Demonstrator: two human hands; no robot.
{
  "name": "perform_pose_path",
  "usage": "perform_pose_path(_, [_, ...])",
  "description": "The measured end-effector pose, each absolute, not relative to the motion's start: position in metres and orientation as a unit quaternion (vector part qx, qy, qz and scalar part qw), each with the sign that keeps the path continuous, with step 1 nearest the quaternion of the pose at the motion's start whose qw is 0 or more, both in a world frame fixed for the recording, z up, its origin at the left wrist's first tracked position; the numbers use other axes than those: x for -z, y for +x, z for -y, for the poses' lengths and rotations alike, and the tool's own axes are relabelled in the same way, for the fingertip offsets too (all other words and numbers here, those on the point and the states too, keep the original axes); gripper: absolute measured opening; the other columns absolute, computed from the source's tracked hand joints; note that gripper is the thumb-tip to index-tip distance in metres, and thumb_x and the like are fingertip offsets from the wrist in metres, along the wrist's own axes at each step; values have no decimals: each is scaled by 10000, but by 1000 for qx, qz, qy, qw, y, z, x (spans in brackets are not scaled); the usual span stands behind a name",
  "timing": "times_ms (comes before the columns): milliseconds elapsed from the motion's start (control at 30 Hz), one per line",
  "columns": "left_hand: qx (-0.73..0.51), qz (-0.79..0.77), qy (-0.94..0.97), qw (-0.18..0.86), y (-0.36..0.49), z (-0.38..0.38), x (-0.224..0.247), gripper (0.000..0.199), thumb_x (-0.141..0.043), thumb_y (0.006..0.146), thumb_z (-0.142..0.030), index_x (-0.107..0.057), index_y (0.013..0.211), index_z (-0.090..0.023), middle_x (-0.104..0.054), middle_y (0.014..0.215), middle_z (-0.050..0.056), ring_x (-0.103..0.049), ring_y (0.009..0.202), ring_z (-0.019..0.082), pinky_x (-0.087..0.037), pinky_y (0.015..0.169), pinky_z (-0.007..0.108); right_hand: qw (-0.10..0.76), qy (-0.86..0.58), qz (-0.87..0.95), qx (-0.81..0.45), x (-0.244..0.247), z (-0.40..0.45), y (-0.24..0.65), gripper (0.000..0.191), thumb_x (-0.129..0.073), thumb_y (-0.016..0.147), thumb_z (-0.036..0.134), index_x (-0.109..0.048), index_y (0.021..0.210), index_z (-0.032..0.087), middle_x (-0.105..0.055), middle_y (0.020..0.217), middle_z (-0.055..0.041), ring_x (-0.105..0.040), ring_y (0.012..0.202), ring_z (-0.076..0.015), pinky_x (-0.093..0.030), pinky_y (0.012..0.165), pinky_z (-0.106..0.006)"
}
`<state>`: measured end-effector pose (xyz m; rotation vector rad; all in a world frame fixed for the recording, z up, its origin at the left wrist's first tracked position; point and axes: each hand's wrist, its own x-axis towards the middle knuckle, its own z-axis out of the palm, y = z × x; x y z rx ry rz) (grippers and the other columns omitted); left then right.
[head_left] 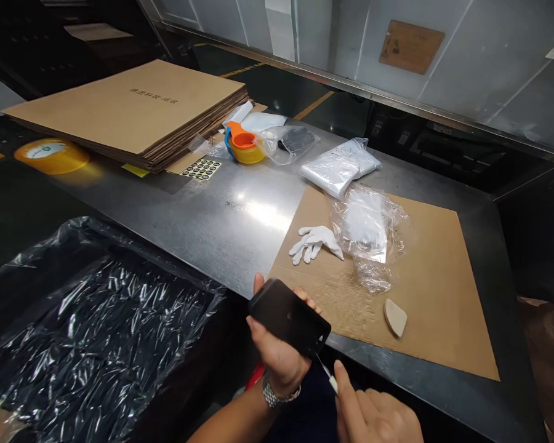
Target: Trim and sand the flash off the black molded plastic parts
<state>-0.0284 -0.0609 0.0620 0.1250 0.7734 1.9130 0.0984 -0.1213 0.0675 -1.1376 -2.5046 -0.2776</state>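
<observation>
My left hand [277,357], with a metal-banded watch at the wrist, is wrapped round a black phone-shaped case [289,317]. The case lies tilted across my palm, and a small slot shows near its lower right corner. My right hand [378,415] grips a thin tool with a white handle [333,383]. Its slender metal tip reaches the lower right edge of the case; whether it touches there I cannot tell. Just beyond my left hand, a white glove [316,242] lies on a flat cardboard sheet [434,277].
Clear plastic packaging [369,227], white bagged packets [339,165] and a beige wedge-shaped pad [395,318] lie on the metal table [184,215]. Behind are an orange tape dispenser [244,144] and stacked cardboard [133,111]. A yellow tape roll [50,155] sits left, above a black-lined bin [101,332].
</observation>
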Motion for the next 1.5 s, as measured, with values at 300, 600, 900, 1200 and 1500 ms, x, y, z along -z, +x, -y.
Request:
perform_pose_path(300, [-808,-332,72,481,-28,62,-65,483,-430,796,-607,-433,1260,-472,-623,721,-3,-551,618,144,-492,572,268,175,-391,896,121,-65,126,96,274,-461,765,-24,-661,944,34,-414,388,71,-388,288,-55,-228,334,-241])
perform_pose_path(600, [-810,-347,80,466,-25,63,-66,448,-441,808,-573,-450,1245,-474,-623,707,-6,-550,607,145,-494,567,274,159,-394,895,137,-58,129,99,272,-439,786,-1,-683,895,47,-396,376,61,-388,278,-49,-214,331,-231])
perform_pose_path(900, [-795,-365,77,478,-23,64,-61,499,-436,804,-591,-414,1283,-451,-615,732,-8,-555,625,154,-498,574,280,121,-399,893,168,-60,132,99,346,-406,731,-53,-684,906,55,-404,391,40,-376,300,-64,-210,364,-233])
perform_pose_path(1200, [-708,-438,-4,554,-30,58,-58,515,-374,864,-532,-361,1345,-348,-616,689,2,-583,559,144,-507,537,262,123,-428,877,180,-72,123,108,246,-440,820,30,-661,918,75,-429,440,40,-411,378,-83,-266,438,-266])
perform_pose_path(1500, [-638,-385,-21,666,-38,56,-62,496,-346,887,-478,-351,1351,-303,-605,686,25,-573,554,141,-487,525,244,160,-480,863,22,-66,119,121,283,-309,904,69,-581,982,88,-524,621,-7,-508,516,-95,-357,503,-215])
